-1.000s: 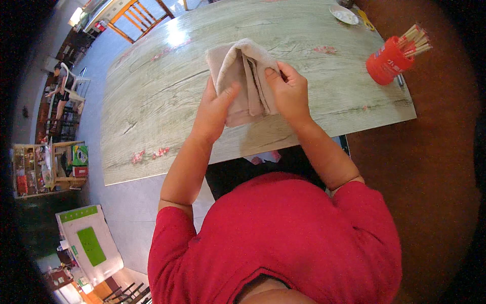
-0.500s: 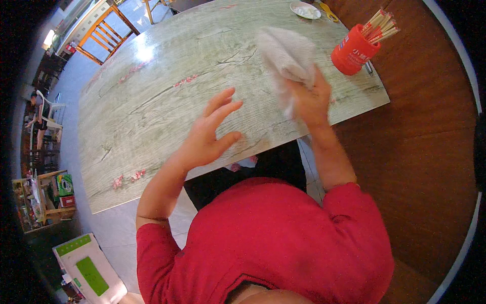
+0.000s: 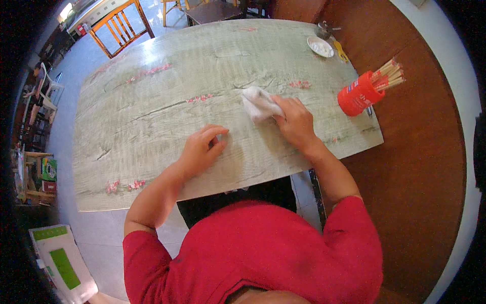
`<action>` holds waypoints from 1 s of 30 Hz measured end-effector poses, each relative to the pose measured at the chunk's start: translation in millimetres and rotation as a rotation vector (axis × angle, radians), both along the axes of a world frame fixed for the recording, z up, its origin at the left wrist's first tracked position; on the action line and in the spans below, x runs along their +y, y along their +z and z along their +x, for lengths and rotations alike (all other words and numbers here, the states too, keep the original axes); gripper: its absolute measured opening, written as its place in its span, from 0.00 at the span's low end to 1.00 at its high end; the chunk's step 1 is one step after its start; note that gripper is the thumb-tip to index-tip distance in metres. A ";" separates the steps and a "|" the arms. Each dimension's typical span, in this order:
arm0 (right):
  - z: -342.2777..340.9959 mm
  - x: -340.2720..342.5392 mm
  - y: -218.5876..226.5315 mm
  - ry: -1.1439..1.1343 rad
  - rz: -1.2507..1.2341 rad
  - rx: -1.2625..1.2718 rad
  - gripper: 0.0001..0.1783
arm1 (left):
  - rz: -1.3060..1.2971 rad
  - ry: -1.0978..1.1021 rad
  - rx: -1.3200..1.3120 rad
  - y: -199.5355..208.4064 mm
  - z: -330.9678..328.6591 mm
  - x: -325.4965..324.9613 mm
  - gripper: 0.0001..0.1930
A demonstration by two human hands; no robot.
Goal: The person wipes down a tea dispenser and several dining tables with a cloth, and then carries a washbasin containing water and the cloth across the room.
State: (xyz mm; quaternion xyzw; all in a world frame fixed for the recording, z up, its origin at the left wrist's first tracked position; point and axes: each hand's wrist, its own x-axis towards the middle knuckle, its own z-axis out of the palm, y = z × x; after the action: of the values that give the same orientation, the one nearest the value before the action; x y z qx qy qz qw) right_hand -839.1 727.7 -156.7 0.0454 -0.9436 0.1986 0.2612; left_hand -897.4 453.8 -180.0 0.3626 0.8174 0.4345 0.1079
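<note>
A bunched white cloth (image 3: 259, 105) is in my right hand (image 3: 297, 121), whose fingers close over its right side. The cloth appears to lie against the greenish wood-patterned table (image 3: 152, 114), right of the middle. Over the table's near part, to the left of the cloth, is my left hand (image 3: 201, 148). It holds nothing; its fingers are loosely bent and a gap shows between them and the thumb.
Near the right edge stands a red holder (image 3: 360, 95) with wrapped chopsticks (image 3: 389, 75). Farther back are a small white dish (image 3: 320, 46), a yellow-handled tool (image 3: 340, 51) and a dark little pot (image 3: 323, 30). A brown wooden panel (image 3: 410, 167) borders the right side. Beyond the far left corner is a wooden chair (image 3: 121, 28).
My right hand has come down and left with the cloth, from raised above the table onto its surface. My left hand has lowered slightly, its fingers more bent. The view has shifted.
</note>
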 end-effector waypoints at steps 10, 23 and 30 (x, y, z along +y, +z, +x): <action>-214.9 87.4 55.4 -0.453 -0.116 0.103 0.30 | 0.069 0.014 -0.001 3.8 -3.3 1.8 0.12; -344.9 62.1 -24.6 -0.417 -0.026 -0.142 0.18 | 0.114 0.055 0.064 1.3 -3.2 7.5 0.10; -333.7 -214.5 -16.5 0.355 0.308 -0.113 0.11 | 0.037 0.033 -0.005 5.6 -5.9 3.1 0.10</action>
State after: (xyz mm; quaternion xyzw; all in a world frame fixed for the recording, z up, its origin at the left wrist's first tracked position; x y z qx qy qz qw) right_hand -1172.8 513.2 -173.2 0.2388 -0.9530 0.0973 0.1588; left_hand -903.4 456.9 -174.5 0.3500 0.8148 0.4520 0.0960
